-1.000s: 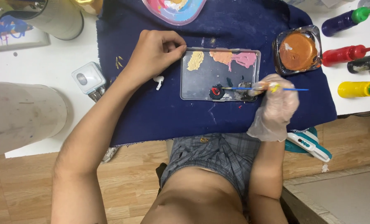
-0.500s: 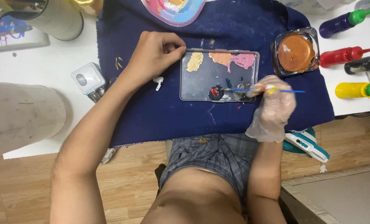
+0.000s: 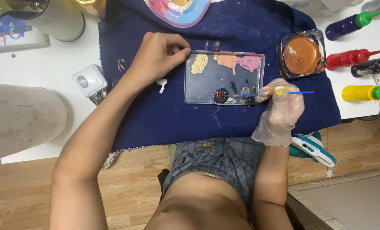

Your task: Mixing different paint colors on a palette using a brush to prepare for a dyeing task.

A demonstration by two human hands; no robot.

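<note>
A rectangular grey palette tray (image 3: 207,83) lies on a dark blue cloth (image 3: 164,115), with yellow, orange and pink paint smears along its far edge and a red and black blob near its front edge. My left hand (image 3: 160,57), bare, pinches the tray's far left corner. My right hand (image 3: 279,110), in a clear plastic glove, holds a thin blue paintbrush (image 3: 275,92) level, its tip at the red and black blob.
A square cup of brown water (image 3: 301,54) stands right of the tray. Squeeze bottles of purple (image 3: 347,23), red (image 3: 347,59), black (image 3: 371,67) and yellow (image 3: 362,93) paint lie at the right. A round painted dish (image 3: 179,10) sits beyond the tray. A grey cylinder (image 3: 23,119) stands at the left.
The brush tip has shifted slightly within the dark paint near the tray's front edge. My left hand keeps its pinch on the tray corner.
</note>
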